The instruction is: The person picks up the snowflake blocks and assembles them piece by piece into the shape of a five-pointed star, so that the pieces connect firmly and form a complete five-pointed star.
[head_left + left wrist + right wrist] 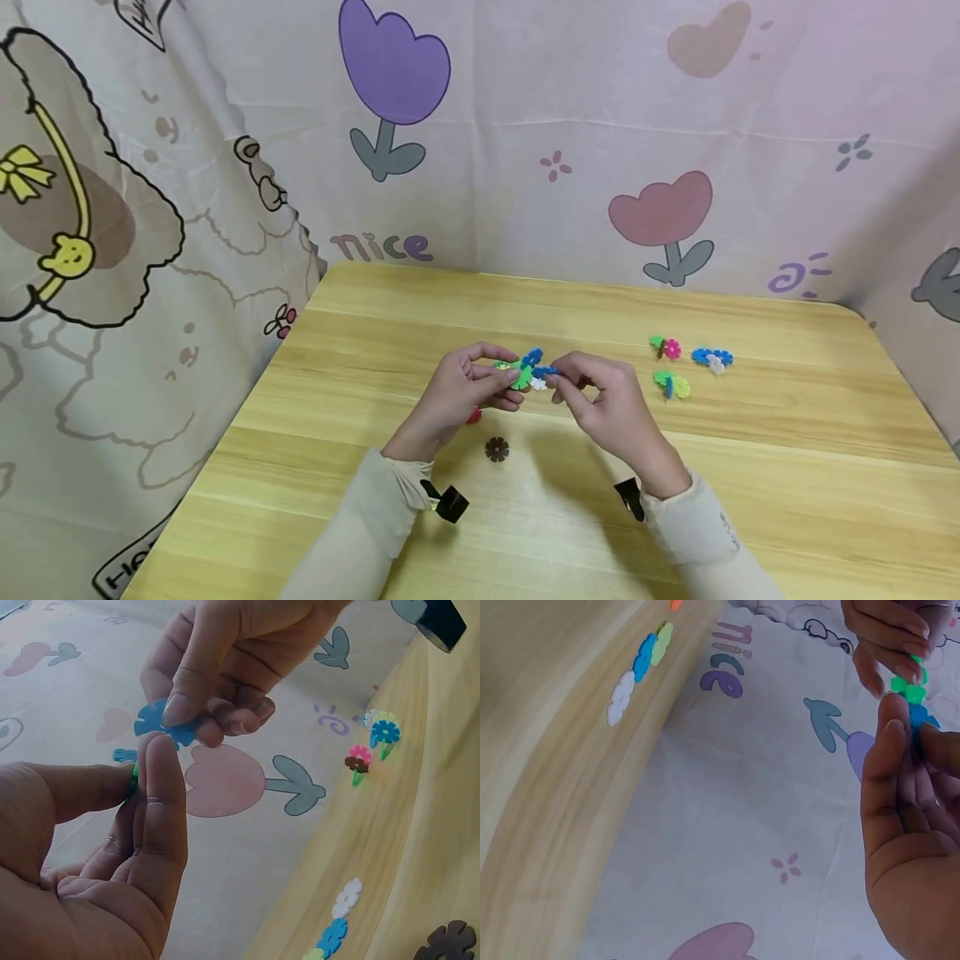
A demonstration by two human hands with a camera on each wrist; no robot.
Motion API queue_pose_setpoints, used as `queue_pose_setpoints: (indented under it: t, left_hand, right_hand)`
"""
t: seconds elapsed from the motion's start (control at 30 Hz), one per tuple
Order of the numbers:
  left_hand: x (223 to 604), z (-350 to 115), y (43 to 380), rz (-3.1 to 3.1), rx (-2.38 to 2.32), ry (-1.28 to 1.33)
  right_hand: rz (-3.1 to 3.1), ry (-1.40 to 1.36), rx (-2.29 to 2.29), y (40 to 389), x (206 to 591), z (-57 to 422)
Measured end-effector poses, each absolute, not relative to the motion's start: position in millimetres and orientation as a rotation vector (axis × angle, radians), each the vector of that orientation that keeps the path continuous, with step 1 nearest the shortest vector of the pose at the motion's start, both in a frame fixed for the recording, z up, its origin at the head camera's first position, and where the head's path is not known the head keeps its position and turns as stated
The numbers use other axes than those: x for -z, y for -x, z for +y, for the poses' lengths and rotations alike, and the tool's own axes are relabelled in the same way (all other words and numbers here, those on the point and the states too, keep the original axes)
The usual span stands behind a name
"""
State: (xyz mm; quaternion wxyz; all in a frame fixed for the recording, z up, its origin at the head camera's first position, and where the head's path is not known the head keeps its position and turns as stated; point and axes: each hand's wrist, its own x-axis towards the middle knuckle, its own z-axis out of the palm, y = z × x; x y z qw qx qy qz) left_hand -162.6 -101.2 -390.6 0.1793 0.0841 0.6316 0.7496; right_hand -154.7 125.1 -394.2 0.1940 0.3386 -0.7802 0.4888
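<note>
My left hand pinches a green snowflake disc between thumb and fingers, over the middle of the table. A blue disc stands up beside the green one. From the other side my right hand pinches another blue snowflake disc by its edge. In the right wrist view this blue disc meets the green disc; fingertips cover part of both. On the table below the hands lies a white disc, in a row with a blue disc.
A brown disc lies nearer me, with a red disc partly behind the left hand. Three small joined disc clusters stand at the right: pink and green, blue and white, green and yellow. A printed curtain hangs behind the table.
</note>
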Motion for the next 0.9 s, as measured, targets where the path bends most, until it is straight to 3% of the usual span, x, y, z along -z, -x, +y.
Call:
queue_pose_setpoints:
  t: [0.9]
  left_hand:
    - [384.7, -97.3, 156.1, 1.821, -2.140, -0.210]
  right_hand:
    - [-2.118, -1.022, -1.237, 153.4, 396.7, 121.1]
